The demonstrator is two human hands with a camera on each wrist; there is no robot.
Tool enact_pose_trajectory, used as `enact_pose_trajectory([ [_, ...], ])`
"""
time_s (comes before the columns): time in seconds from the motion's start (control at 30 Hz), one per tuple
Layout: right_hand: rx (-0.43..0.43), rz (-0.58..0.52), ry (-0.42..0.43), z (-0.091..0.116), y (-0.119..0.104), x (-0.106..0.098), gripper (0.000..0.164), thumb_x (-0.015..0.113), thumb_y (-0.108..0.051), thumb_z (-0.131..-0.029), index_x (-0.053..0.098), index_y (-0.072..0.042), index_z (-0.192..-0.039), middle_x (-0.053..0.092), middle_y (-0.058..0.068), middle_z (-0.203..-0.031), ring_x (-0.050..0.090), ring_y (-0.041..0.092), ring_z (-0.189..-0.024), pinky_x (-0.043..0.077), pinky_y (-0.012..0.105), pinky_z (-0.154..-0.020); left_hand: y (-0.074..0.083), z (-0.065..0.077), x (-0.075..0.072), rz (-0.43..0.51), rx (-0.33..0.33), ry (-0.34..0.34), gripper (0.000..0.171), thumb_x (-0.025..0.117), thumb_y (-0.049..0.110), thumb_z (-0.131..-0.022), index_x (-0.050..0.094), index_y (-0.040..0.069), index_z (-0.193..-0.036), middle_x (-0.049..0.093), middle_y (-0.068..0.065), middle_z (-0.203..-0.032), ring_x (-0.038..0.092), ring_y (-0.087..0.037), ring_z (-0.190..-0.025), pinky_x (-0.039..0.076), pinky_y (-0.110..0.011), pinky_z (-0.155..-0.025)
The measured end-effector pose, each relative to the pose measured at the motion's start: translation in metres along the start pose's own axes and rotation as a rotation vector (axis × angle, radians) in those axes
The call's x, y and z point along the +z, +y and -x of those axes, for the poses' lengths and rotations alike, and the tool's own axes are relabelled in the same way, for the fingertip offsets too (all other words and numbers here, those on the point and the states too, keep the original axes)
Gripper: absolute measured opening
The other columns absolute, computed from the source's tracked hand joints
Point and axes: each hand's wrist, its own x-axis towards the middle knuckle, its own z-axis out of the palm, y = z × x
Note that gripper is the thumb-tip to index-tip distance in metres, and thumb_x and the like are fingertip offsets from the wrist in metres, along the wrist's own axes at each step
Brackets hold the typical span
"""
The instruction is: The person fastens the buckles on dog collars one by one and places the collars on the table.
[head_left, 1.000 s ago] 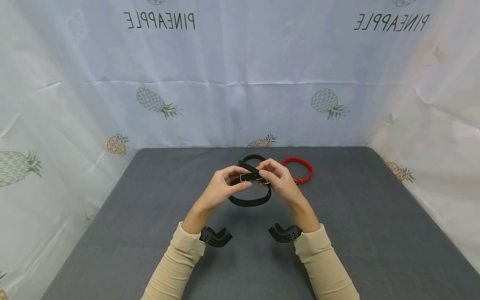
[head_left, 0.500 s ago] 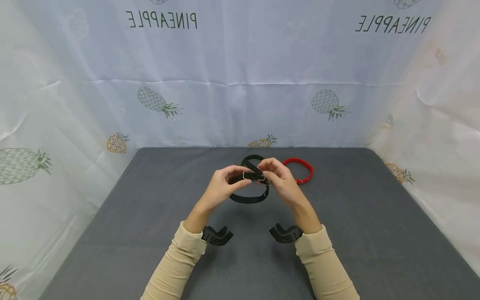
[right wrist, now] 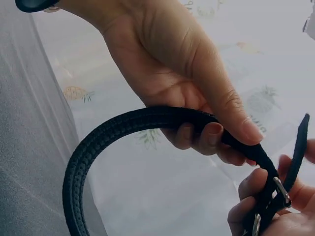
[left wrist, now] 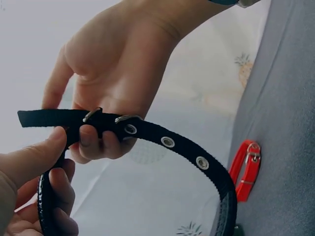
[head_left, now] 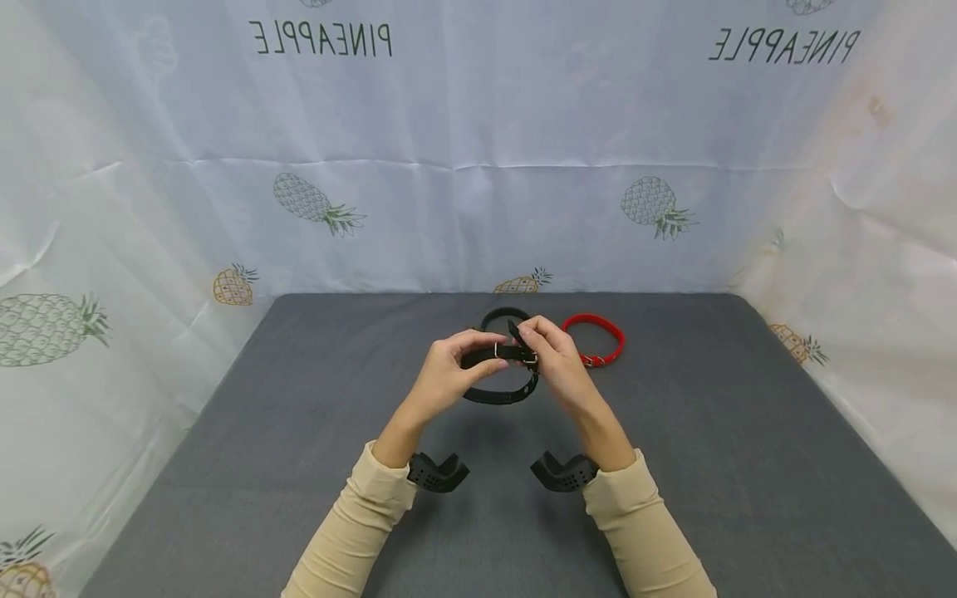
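Observation:
Both hands hold a black buckled collar (head_left: 499, 398) above the table. My left hand (head_left: 441, 374) pinches the strap beside a metal loop, thumb in front. My right hand (head_left: 564, 365) pinches the collar at its buckle (head_left: 533, 359), where the free strap end points upward. In the left wrist view, metal-rimmed holes run along the black collar (left wrist: 184, 147), and the strap end stands past the right hand's fingers. The right wrist view has the left hand (right wrist: 167, 64) gripping the collar's padded band and the right hand (right wrist: 290, 221) at the buckle.
A red collar (head_left: 619, 334) lies on the grey table (head_left: 733, 465), behind and right of the right hand. Another black ring-shaped strap (head_left: 499, 312) lies behind the hands, partly hidden by them. Pineapple-print cloth (head_left: 478, 224) hangs around the table.
The free strap end, which slanted leftward over the collar, now stands up short beside the right fingers. The metal loop and left hand have shifted slightly right. The red collar stays put.

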Motion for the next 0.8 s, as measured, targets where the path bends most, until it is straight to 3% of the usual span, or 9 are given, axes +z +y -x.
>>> enact_pose_trajectory([
  [0.27,-0.044,-0.029,-0.026,-0.0001,0.001,-0.0019,0.02,0.044,-0.014,-0.102,0.054,-0.017,-0.085,0.053,-0.008,-0.089,0.052,0.008,-0.081,0.048,0.023,-0.075,0.0012,-0.0008,-0.0005,0.019,0.061,0.039,0.029,0.074,0.004,-0.082,0.069,-0.002,-0.11,0.069,-0.019,-0.104,0.063,0.0,-0.09,0.056,-0.021,-0.079],
  [0.5,-0.16,-0.032,-0.088,0.0016,0.0014,-0.0032,0.021,0.05,-0.012,-0.1,0.051,-0.018,-0.079,0.049,-0.009,-0.089,0.048,0.008,-0.084,0.046,0.021,-0.076,0.0004,-0.0016,-0.0018,0.033,0.141,0.059,0.027,0.075,0.0,-0.079,0.071,-0.005,-0.106,0.069,-0.021,-0.101,0.062,-0.001,-0.091,0.056,-0.02,-0.078],
  [0.8,-0.254,-0.042,-0.144,0.0012,0.0063,-0.0033,0.021,0.054,-0.014,-0.099,0.045,-0.016,-0.079,0.041,-0.006,-0.085,0.041,0.009,-0.079,0.037,0.025,-0.072,-0.001,-0.0006,-0.0037,0.013,0.151,0.052,0.028,0.074,0.0,-0.08,0.071,-0.004,-0.107,0.069,-0.02,-0.102,0.063,-0.007,-0.093,0.055,-0.022,-0.081],
])
